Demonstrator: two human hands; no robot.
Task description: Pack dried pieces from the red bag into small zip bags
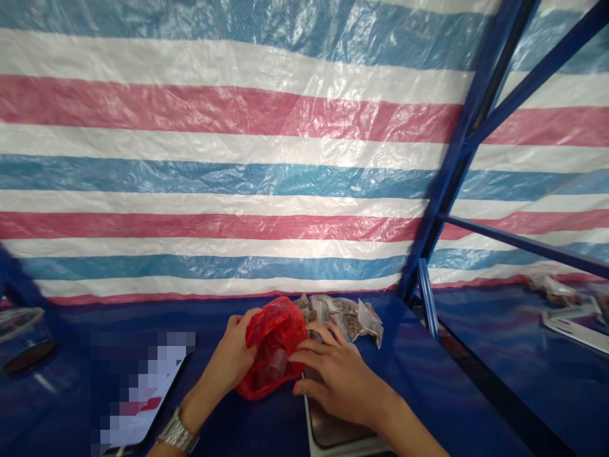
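Note:
My left hand [228, 358] grips the crumpled red plastic bag [273, 346] on its left side, with a metal watch [178, 431] on that wrist. A small clear item [278, 365] shows through the bag. My right hand [337, 381] lies spread just right of the bag, its fingertips near the bag's edge. It holds nothing I can see. Behind it is a heap of small clear packets [340, 316] filled with brown granules. Under that hand sits a flat metal scale [333, 431], mostly hidden by the hand.
A striped tarpaulin [238, 171] forms the wall behind a blue-covered table [419, 374]. A blue steel frame [451, 158] stands at right. A round clear container [23, 339] and a pixelated flat device [143, 387] lie left. More packets [554, 289] lie far right.

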